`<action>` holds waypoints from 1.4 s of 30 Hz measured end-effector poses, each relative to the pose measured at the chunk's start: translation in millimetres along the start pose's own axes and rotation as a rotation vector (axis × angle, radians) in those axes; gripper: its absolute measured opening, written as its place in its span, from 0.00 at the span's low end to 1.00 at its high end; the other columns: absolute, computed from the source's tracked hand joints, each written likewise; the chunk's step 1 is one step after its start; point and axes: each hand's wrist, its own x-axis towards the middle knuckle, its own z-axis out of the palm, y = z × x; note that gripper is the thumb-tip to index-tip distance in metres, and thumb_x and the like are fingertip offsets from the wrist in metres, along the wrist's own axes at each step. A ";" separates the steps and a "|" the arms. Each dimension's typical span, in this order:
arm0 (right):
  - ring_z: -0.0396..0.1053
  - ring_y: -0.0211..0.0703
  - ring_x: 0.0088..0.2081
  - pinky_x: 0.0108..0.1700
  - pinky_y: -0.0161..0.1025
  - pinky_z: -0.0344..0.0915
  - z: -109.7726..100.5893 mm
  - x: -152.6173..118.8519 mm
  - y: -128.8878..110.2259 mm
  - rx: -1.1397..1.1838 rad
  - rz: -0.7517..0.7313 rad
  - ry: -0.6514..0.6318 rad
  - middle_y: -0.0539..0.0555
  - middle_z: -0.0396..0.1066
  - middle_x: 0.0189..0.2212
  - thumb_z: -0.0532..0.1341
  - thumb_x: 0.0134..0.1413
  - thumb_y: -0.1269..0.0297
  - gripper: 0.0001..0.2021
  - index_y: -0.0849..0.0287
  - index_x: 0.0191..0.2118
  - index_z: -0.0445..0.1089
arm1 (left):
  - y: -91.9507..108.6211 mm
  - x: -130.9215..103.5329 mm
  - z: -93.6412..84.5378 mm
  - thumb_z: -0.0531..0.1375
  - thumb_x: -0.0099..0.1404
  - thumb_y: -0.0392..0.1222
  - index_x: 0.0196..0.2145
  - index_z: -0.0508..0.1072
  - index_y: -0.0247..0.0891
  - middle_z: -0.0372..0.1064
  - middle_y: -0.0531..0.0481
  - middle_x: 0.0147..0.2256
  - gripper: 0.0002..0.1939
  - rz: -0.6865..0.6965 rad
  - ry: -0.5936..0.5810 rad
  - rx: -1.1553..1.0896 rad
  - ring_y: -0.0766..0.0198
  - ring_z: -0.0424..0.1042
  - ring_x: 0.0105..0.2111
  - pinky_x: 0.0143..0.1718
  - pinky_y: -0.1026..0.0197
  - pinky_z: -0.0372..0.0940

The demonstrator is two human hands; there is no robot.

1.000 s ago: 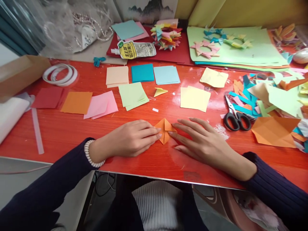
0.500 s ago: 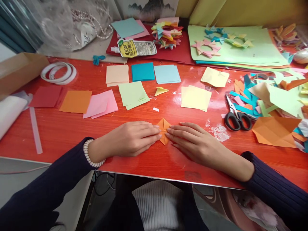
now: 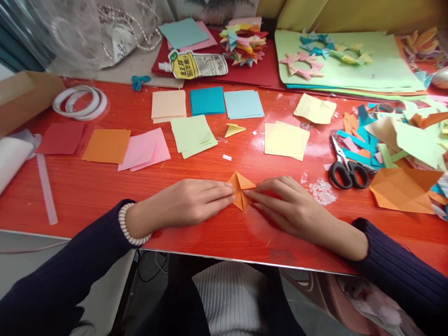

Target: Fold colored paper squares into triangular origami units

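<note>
A small folded orange paper [image 3: 241,200] lies on the red table in front of me, diamond-shaped, with a flap lifted on its right side. My left hand [image 3: 191,200] is closed at its left edge, the straight fingers pressed together and their tips holding the paper down; the thumb is hidden. At the right edge my right hand [image 3: 292,203] is closed on the lifted flap, pinching it at the fingertips. Just beyond the paper sits a small folded yellow piece [image 3: 234,129], near a tiny pale scrap [image 3: 227,157].
Square paper stacks lie in rows: red [image 3: 61,138], orange [image 3: 107,146], pink [image 3: 143,149], green [image 3: 193,135] and yellow [image 3: 286,141]. Scissors [image 3: 345,170] rest at right beside paper scraps [image 3: 406,140]. Tape rolls [image 3: 80,102] are at left. Folded paper rings [image 3: 303,65] lie behind.
My right hand has drawn slightly to the right, and the right flap of the orange paper has opened outward. My left hand stays almost in place. The view has shifted a little.
</note>
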 end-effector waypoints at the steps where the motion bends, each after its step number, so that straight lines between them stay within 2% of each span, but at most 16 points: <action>1: 0.64 0.45 0.40 0.41 0.44 0.66 -0.7 -0.5 1.7 0.021 -0.012 -0.004 0.61 0.69 0.39 0.58 0.55 0.74 0.15 0.67 0.49 0.68 | -0.2 0.4 0.1 0.53 0.65 0.31 0.47 0.67 0.31 0.69 0.42 0.49 0.13 -0.009 0.004 -0.009 0.57 0.69 0.49 0.45 0.56 0.71; 4: 0.65 0.46 0.44 0.46 0.46 0.65 -3.2 -2.4 5.6 0.022 -0.076 -0.020 0.59 0.70 0.41 0.59 0.53 0.76 0.16 0.67 0.49 0.67 | -1.3 2.5 1.0 0.54 0.64 0.32 0.46 0.68 0.31 0.70 0.42 0.48 0.12 -0.034 0.031 -0.052 0.58 0.70 0.48 0.47 0.56 0.70; 7: 0.64 0.47 0.47 0.48 0.46 0.65 -4.5 -3.8 6.2 -0.005 -0.142 -0.038 0.59 0.69 0.44 0.60 0.52 0.77 0.18 0.64 0.51 0.66 | -2.8 4.0 2.5 0.55 0.63 0.32 0.45 0.68 0.29 0.70 0.42 0.48 0.12 -0.035 0.042 -0.095 0.59 0.69 0.48 0.53 0.55 0.66; 11: 0.64 0.47 0.48 0.47 0.44 0.66 -3.0 -1.2 4.9 0.025 -0.017 0.051 0.62 0.66 0.47 0.58 0.54 0.76 0.18 0.63 0.52 0.65 | -3.7 3.6 3.8 0.53 0.63 0.29 0.47 0.67 0.29 0.68 0.42 0.49 0.15 -0.032 0.007 -0.140 0.60 0.67 0.51 0.58 0.52 0.61; 15: 0.64 0.45 0.51 0.53 0.44 0.64 -0.5 3.9 5.9 0.147 -0.030 -0.014 0.62 0.68 0.48 0.56 0.57 0.75 0.16 0.66 0.51 0.65 | -4.5 2.1 3.6 0.49 0.61 0.25 0.53 0.63 0.37 0.66 0.43 0.51 0.23 -0.017 -0.046 -0.137 0.62 0.64 0.54 0.59 0.51 0.57; 17: 0.64 0.47 0.51 0.52 0.46 0.64 0.3 4.5 6.5 0.144 -0.045 -0.031 0.61 0.69 0.47 0.57 0.56 0.74 0.14 0.66 0.49 0.67 | -5.0 1.6 3.4 0.49 0.61 0.25 0.55 0.63 0.39 0.65 0.43 0.52 0.25 0.000 -0.056 -0.120 0.61 0.63 0.55 0.60 0.50 0.57; 21: 0.65 0.46 0.49 0.49 0.46 0.65 1.0 3.1 6.4 0.106 -0.024 -0.037 0.61 0.70 0.46 0.56 0.57 0.74 0.15 0.66 0.51 0.66 | -4.3 2.6 2.3 0.50 0.62 0.26 0.55 0.62 0.37 0.66 0.42 0.52 0.24 0.011 -0.064 -0.066 0.60 0.64 0.54 0.59 0.50 0.57; 24: 0.66 0.45 0.45 0.45 0.44 0.65 1.9 3.6 5.6 0.074 0.011 -0.037 0.60 0.71 0.44 0.55 0.58 0.72 0.17 0.64 0.53 0.63 | -1.7 4.4 1.0 0.49 0.62 0.26 0.58 0.59 0.41 0.65 0.42 0.53 0.27 0.017 -0.095 -0.028 0.58 0.64 0.54 0.57 0.48 0.59; 29: 0.66 0.43 0.39 0.41 0.41 0.63 5.3 7.7 4.1 0.020 0.031 -0.027 0.58 0.71 0.38 0.54 0.59 0.72 0.14 0.63 0.51 0.65 | 1.8 6.4 1.2 0.48 0.65 0.29 0.55 0.63 0.39 0.66 0.39 0.51 0.22 0.047 -0.065 0.015 0.56 0.64 0.54 0.56 0.48 0.61; 42: 0.65 0.41 0.37 0.43 0.42 0.60 6.7 9.9 2.4 -0.048 0.022 -0.006 0.56 0.72 0.37 0.51 0.60 0.74 0.12 0.61 0.47 0.66 | 5.2 5.2 1.2 0.50 0.66 0.31 0.54 0.64 0.33 0.67 0.38 0.50 0.18 0.060 -0.058 0.107 0.54 0.64 0.54 0.55 0.50 0.63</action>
